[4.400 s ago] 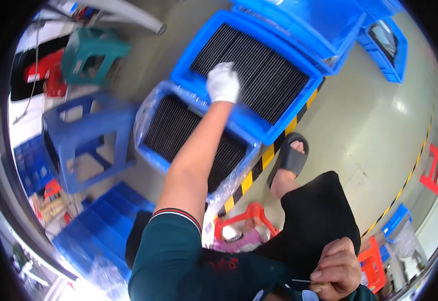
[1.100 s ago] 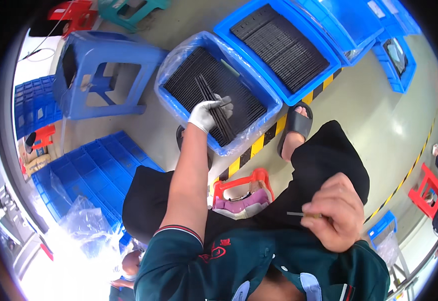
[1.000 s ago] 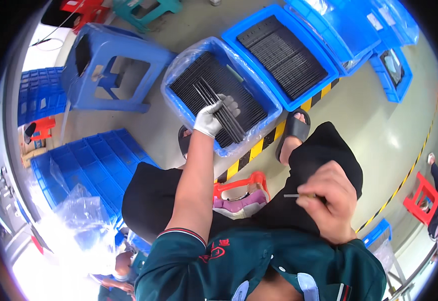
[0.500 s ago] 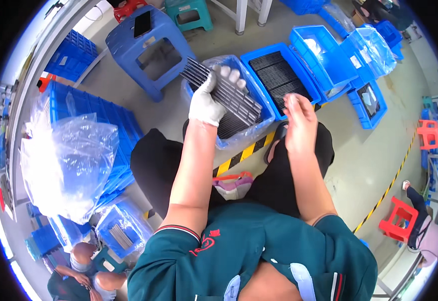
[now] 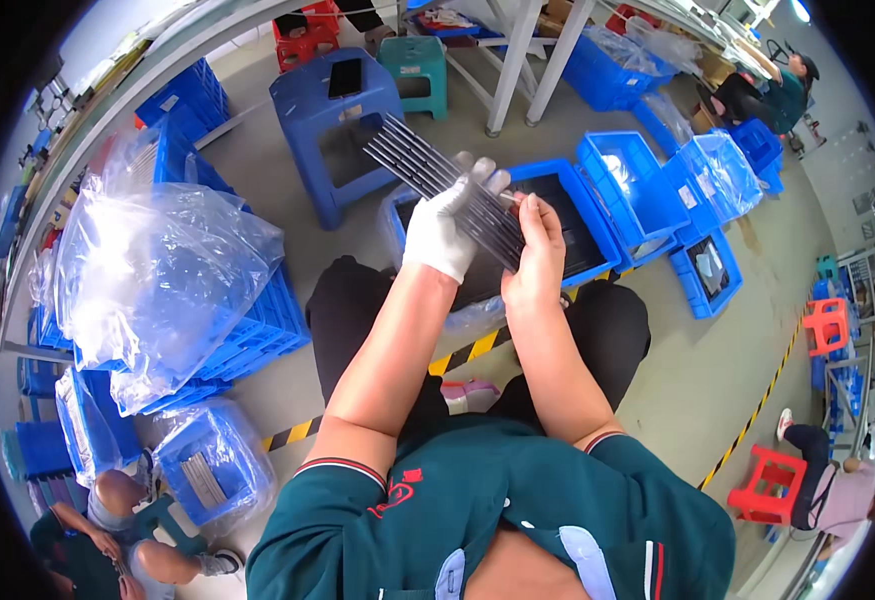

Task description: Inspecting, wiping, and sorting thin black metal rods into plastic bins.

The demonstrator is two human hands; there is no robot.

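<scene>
My left hand (image 5: 444,226), in a white glove, holds a bundle of long thin dark rods (image 5: 422,168) that fan out up and to the left. My bare right hand (image 5: 535,262) touches the lower right end of the same bundle, fingers pinched at its edge. Both hands are raised above my lap. Beneath them sits a blue crate (image 5: 597,228) holding more dark rods, partly hidden by my hands.
A blue stool (image 5: 332,110) and a teal stool (image 5: 412,62) stand ahead. Several blue crates (image 5: 702,190) lie to the right, stacked blue crates under clear plastic bags (image 5: 157,270) to the left. Yellow-black floor tape (image 5: 297,432) runs below. Other people sit at lower left, lower right and upper right.
My left hand lifted the rod bundle out of the crate and raised it toward me. My right hand came up from my lap and met the bundle's end.
</scene>
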